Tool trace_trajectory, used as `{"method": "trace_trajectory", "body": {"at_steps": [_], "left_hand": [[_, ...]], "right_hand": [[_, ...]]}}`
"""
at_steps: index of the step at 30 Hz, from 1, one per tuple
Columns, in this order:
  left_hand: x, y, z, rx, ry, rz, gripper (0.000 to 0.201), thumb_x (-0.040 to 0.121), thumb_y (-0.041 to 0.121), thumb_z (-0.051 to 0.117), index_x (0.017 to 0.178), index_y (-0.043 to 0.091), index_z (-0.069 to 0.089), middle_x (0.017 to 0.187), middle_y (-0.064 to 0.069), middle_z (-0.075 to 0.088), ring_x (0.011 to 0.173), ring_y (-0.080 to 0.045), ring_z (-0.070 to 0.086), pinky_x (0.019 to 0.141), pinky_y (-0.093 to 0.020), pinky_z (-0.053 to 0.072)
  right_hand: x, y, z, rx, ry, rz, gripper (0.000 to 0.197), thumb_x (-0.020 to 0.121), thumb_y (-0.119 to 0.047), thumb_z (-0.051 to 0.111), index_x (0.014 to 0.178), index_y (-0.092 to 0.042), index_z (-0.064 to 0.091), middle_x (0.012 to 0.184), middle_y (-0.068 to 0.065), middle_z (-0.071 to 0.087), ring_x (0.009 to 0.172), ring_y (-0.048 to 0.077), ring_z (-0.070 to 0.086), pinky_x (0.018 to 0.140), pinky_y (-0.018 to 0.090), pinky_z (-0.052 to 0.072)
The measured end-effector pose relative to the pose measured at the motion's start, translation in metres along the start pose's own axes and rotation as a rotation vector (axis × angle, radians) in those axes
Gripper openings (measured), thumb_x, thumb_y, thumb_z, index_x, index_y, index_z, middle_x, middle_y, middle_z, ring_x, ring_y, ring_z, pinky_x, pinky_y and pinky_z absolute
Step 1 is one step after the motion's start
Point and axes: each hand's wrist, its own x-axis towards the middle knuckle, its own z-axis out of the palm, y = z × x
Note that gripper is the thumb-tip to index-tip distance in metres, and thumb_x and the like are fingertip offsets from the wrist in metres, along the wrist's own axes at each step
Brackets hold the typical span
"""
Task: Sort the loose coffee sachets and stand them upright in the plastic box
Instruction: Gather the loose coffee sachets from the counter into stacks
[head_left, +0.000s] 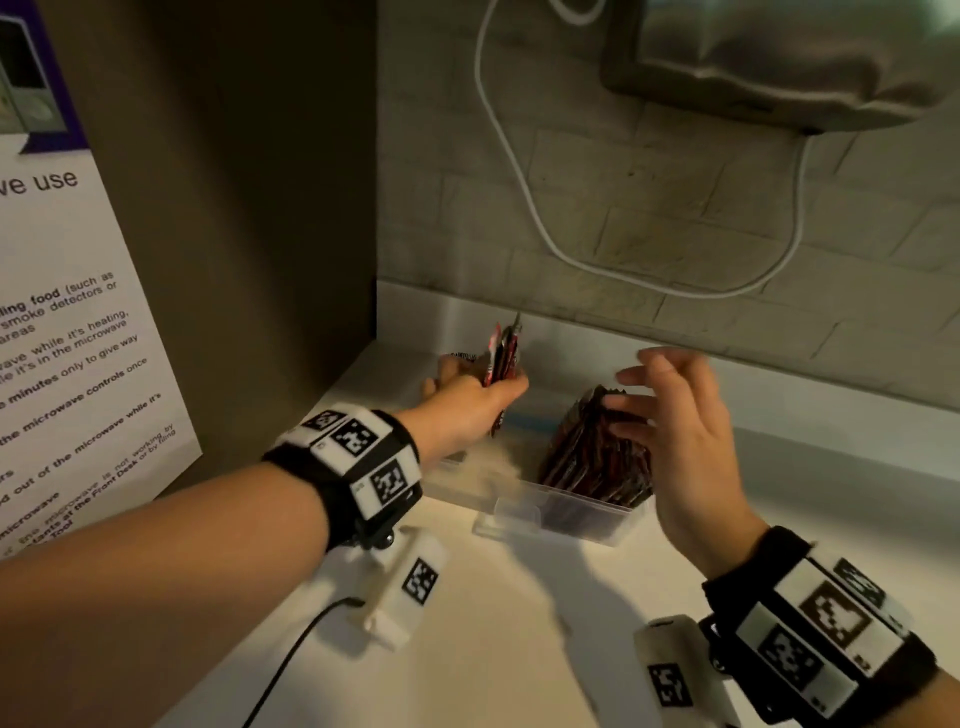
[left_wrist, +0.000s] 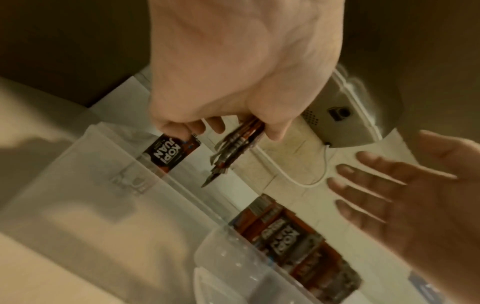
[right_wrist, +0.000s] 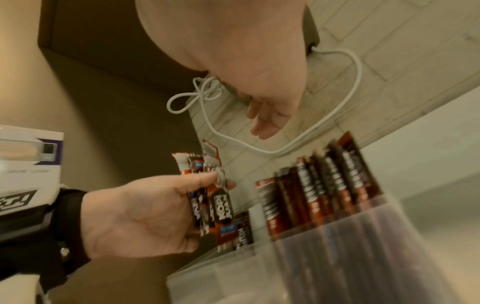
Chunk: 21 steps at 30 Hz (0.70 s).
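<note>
Left hand (head_left: 470, 410) grips a fistful of sachets (head_left: 501, 358) above the plastic box (head_left: 561, 512); right hand (head_left: 675, 415) hovers, fingers spread and empty, over the upright row (head_left: 597, 457).

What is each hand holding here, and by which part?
The left hand grips a bunch of sachets around their lower half, tops sticking up. The right hand holds nothing, fingers spread over the sachets in the box.

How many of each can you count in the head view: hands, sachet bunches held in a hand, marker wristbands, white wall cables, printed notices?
Hands: 2 (left hand, right hand)
Held sachet bunch: 1
Marker wristbands: 2 (left wristband, right wristband)
White cable: 1
Printed notice: 1
Total: 7
</note>
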Motion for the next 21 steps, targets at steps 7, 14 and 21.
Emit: {"method": "trace_trajectory", "body": {"at_steps": [7, 14, 21], "left_hand": [[0.033, -0.010, 0.035, 0.092, -0.222, 0.025, 0.032, 0.095, 0.040, 0.055, 0.110, 0.012, 0.058, 0.080, -0.005, 0.057, 0.066, -0.019, 0.056, 0.062, -0.028, 0.050], [0.034, 0.003, 0.042, 0.195, -0.516, 0.002, 0.023, 0.087, 0.008, 0.065, 0.109, 0.008, 0.064, 0.113, -0.015, 0.066, 0.105, -0.030, 0.062, 0.100, -0.043, 0.048], [0.027, 0.018, 0.042, 0.220, -0.589, -0.029, 0.018, 0.073, -0.004, 0.055, 0.087, 0.007, 0.052, 0.079, -0.008, 0.051, 0.084, -0.028, 0.053, 0.073, -0.038, 0.045]], "right_hand": [[0.014, 0.023, -0.032, -0.089, 0.176, -0.025, 0.009, 0.097, -0.024, 0.050, 0.089, -0.023, 0.054, 0.088, 0.002, 0.059, 0.082, 0.027, 0.060, 0.069, 0.040, 0.046], [0.018, 0.034, -0.046, -0.158, 0.230, 0.018, 0.011, 0.097, -0.021, 0.048, 0.089, -0.022, 0.054, 0.088, 0.004, 0.059, 0.079, 0.026, 0.060, 0.066, 0.036, 0.045], [0.020, 0.047, -0.045, -0.203, 0.163, 0.236, 0.021, 0.097, -0.038, 0.045, 0.108, -0.021, 0.048, 0.108, 0.002, 0.056, 0.104, 0.025, 0.054, 0.091, 0.045, 0.045]]}}
